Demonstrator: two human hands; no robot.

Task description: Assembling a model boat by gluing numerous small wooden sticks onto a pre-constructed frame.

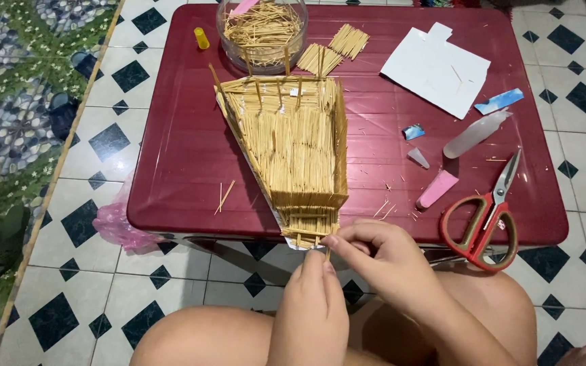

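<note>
A person seated at a low maroon tabletop (184, 149) is working on a toothpick model (293, 149), a long wedge-shaped panel of glued sticks lying at the centre of the frame with its narrow end overhanging the near edge. At lower centre, the left hand (310, 308) and the right hand (381, 261) are meeting just under that narrow end, the grip of each pinched tight on a single toothpick (327, 252) held upright against the model's tip. A clear round container (262, 30) of loose toothpicks is standing at the top of the frame, with two small glued toothpick mats (334, 51) lying just to its right and a yellow cap (201, 38) to its left. White card cutouts (435, 68) are lying at upper right, a translucent glue bottle (476, 134) and a pink cap (437, 189) below them, and red-handled scissors (486, 220) are resting at the right near the edge. A pink plastic bag (118, 227) is lying on the tiled floor (96, 169) at the left
</note>
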